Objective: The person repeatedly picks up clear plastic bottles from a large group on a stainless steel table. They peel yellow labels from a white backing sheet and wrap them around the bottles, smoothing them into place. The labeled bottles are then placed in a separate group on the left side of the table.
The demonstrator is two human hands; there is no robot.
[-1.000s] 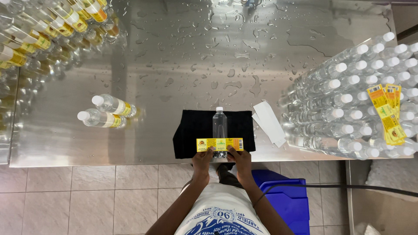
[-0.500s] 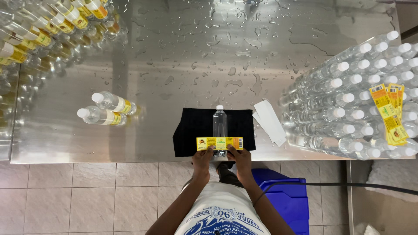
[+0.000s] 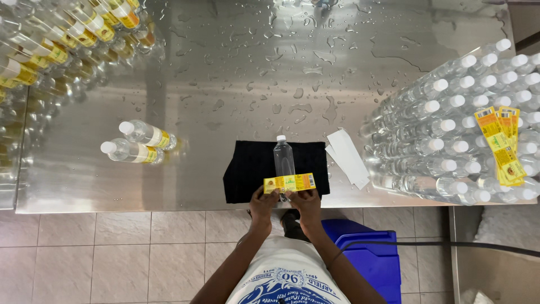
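Head view, clear bottle (image 3: 284, 160) standing upright on a black cloth (image 3: 247, 171) at the bench's (image 3: 225, 84) near edge, cap up, yellow label strip (image 3: 289, 183) lying crosswise against it, left hand (image 3: 263, 204) and right hand (image 3: 306, 204) each pinching the strip's lower edge.

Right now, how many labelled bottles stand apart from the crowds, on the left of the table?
2. One labelled bottle and a second just nearer the table's front edge, side by side. Many more labelled bottles crowd the far-left corner, too dense to count.
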